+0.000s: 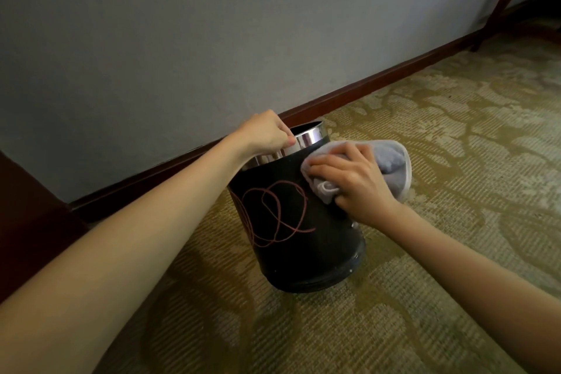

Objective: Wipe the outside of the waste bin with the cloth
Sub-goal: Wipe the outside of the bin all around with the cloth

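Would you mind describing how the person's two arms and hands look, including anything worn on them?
Both arms are bare along all of their visible length: no sleeves show. The left hand and right hand wear no gloves, and no rings, watch or bracelet are visible on the fingers or wrists. No markings show. Both forearms look slim and are stretched by the wide-angle lens.

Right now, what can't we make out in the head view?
- Bin far side and inside: hidden by its own wall and tilt.
- Bin wall under the cloth: covered by cloth and right hand.
- Left hand fingertips: tucked over the rim, so the grip inside is unseen.
- Bin base contact with the carpet: too dark to tell.
- Brown furniture: cut off by the left edge.
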Demonstrator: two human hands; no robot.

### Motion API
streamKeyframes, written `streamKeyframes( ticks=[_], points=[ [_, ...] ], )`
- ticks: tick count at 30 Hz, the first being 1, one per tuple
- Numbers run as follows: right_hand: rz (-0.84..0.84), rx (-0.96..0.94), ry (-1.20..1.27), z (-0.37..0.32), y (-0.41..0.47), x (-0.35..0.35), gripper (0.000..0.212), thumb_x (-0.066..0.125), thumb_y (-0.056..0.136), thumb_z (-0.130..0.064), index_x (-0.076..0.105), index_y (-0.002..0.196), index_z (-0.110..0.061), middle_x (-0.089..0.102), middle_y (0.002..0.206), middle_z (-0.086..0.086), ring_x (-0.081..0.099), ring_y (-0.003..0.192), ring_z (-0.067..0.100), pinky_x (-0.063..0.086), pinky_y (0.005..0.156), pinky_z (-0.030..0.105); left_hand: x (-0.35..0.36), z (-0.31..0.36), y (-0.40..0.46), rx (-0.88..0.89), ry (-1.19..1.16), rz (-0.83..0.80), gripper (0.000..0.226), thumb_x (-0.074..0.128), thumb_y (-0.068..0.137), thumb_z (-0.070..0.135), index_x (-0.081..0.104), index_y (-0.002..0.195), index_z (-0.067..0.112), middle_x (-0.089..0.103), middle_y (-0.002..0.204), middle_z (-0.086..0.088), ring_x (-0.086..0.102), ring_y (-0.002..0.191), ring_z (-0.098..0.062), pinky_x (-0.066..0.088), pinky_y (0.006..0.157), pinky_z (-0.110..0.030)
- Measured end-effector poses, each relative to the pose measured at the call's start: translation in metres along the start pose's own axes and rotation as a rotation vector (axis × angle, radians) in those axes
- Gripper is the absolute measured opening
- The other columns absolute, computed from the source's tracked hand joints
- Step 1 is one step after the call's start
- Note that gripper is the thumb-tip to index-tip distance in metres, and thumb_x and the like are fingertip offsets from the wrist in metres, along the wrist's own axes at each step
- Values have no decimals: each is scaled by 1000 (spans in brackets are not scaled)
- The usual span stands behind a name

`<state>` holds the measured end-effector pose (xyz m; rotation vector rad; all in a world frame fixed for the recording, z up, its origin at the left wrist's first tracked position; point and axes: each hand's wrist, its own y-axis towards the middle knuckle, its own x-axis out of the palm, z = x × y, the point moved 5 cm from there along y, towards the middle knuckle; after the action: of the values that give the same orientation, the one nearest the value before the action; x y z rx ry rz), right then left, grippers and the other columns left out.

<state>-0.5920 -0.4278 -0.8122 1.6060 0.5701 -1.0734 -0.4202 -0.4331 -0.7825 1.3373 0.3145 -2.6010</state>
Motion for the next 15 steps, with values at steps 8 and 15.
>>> streamKeyframes(
  ticks=[8, 15],
  points=[
    [-147, -234, -70, -40, -80, 46, 29, 50, 84, -18, 72, 103, -18, 67, 115, -4, 56, 92, 26, 38, 76, 40, -11, -19, 2, -28, -59, 19, 16, 60, 87, 23, 75, 85, 17, 64, 84, 8, 60, 84, -9, 40, 68, -23],
    [-179, -273, -48, -22, -56, 31, 27, 49, 85, -25, 70, 101, -21, 66, 113, -6, 52, 97, 24, 35, 77, 39, -1, -10, 5, -37, -65, -7, 17, 61, 87, 27, 74, 96, 21, 68, 114, 0, 57, 96, -12, 38, 77, -26]
  ],
)
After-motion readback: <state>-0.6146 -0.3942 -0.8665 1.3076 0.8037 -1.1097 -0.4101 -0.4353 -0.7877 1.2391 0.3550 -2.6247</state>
